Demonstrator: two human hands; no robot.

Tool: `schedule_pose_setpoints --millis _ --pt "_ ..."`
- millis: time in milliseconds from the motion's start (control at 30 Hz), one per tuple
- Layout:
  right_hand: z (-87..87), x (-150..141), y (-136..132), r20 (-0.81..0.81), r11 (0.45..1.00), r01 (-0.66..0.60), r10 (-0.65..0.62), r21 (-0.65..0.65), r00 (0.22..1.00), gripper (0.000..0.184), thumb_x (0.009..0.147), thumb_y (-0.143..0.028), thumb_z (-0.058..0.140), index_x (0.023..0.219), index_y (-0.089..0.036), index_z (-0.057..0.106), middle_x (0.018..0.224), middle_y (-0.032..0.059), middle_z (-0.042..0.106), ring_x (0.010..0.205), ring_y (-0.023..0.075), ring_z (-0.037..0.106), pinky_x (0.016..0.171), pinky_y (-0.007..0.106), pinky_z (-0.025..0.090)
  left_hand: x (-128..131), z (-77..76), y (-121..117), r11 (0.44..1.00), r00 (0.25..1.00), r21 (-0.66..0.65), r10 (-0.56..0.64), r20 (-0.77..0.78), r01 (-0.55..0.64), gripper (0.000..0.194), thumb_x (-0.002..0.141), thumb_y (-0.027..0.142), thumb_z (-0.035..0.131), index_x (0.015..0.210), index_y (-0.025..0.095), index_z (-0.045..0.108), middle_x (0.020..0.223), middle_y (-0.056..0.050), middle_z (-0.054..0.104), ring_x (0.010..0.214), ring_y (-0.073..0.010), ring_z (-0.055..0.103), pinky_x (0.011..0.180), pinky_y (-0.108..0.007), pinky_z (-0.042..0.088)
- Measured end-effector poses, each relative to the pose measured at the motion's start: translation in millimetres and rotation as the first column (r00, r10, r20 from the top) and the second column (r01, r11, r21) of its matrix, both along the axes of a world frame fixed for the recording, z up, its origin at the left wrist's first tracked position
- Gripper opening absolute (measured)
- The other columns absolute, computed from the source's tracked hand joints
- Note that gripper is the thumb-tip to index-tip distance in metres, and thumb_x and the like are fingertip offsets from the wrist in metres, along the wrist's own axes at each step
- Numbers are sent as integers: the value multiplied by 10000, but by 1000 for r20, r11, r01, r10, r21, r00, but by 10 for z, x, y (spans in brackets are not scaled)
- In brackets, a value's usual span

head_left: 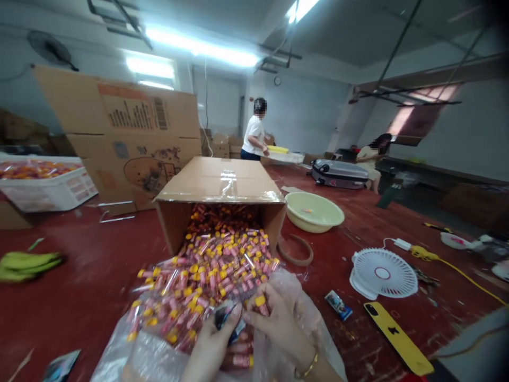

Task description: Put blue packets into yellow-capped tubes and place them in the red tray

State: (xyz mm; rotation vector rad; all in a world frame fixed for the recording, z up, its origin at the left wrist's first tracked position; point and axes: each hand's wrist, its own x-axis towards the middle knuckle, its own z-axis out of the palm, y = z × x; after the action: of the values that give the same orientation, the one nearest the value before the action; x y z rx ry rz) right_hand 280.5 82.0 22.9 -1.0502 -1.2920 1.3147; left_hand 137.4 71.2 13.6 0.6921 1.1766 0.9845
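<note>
Sachet (221,317) in left hand (210,345), tube (260,301) in right hand (280,321), pinching both at six o'clock, seemingly done picking up these but leaving many more loose toward box (207,183) at twelve.

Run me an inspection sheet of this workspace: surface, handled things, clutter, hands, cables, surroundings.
Surface: red tabletop, scuffed at right.
Handled things: small yellow-capped pink containers, spilling from an open cardboard box onto translucent plastic.
Clutter: bananas, pale green basin, white fan, yellow phone.
Hands: left hand pinches a dark packet; right hand holds one capped container.
Cables: yellow cable, right side, running off the frame.
Surroundings: two people in the background, one standing, one seated; lit ceiling lights.
</note>
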Motion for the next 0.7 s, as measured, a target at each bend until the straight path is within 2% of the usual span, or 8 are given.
schedule_pose_setpoints --millis 167,300,433,500,567,633,700 --pt "106 -9 -81 161 1000 -25 25 2 987 358 688 -342 748 733 -209 418 718 -45 525 686 121 494 650 264 419 -36 107 -61 999 998 -4 -37 53 38 494 630 554 755 867 146 610 618 -7 627 484 -150 603 441 -254 528" --pt "150 42 -69 137 1000 -20 20 -4 990 369 737 -328 699 703 -223 348 686 -55 517 618 101 469 579 245 409 -115 94 -79 997 987 42 -71 146 65 388 678 482 753 781 127 631 651 -23 643 564 -130 607 553 -231 538" --pt "184 199 -39 180 998 -56 55 -1 982 344 739 -321 709 741 -218 380 698 -58 490 551 72 408 481 211 353 -255 62 -92 990 988 58 -131 85 127 405 676 519 737 728 127 648 608 -4 607 552 -129 591 553 -241 536" --pt "203 238 -46 222 991 -132 126 12 967 328 748 -313 703 745 -216 391 709 -56 494 559 70 412 490 210 363 -290 42 -107 985 987 65 -160 34 157 417 662 531 740 743 130 664 616 -8 617 549 -130 596 549 -239 531" --pt "212 229 -59 244 980 -196 185 19 952 332 740 -314 713 739 -215 396 700 -57 498 594 82 445 539 222 397 -278 23 -128 969 971 65 -238 -7 238 405 646 495 767 797 126 691 676 -38 669 587 -146 625 572 -245 533" --pt "196 201 -56 248 988 -151 145 5 958 333 737 -340 714 742 -217 405 670 -61 486 601 93 457 557 233 407 -238 11 -152 954 955 56 -295 -19 295 401 635 443 790 865 124 712 742 -69 707 634 -170 650 602 -265 541" --pt "157 195 -26 233 999 -4 13 -37 972 308 774 -393 668 753 -221 414 632 -65 460 554 96 433 512 233 380 -199 9 -169 962 963 47 -270 -18 271 401 633 431 790 885 126 721 775 -84 721 658 -186 659 608 -280 541"
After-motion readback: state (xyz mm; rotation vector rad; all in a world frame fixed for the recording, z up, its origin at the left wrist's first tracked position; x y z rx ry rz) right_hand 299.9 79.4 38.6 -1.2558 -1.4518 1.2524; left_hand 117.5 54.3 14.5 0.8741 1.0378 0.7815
